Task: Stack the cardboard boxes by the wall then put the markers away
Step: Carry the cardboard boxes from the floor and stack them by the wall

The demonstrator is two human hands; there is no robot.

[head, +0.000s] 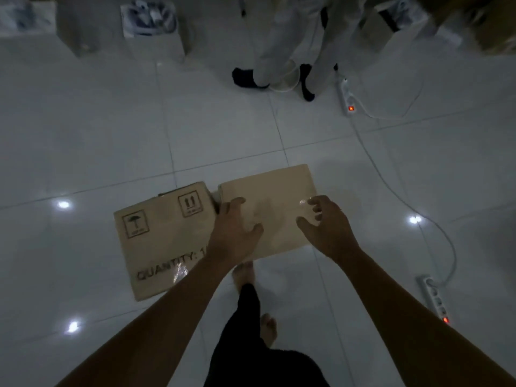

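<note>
Open tile floor (111, 135) around boxes (212, 227); cable (391, 188) alongside right.

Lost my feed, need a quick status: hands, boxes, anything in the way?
Left hand on plain cardboard box, grip open. Right hand open above it. Printed box alongside. Cable on floor right.
</note>
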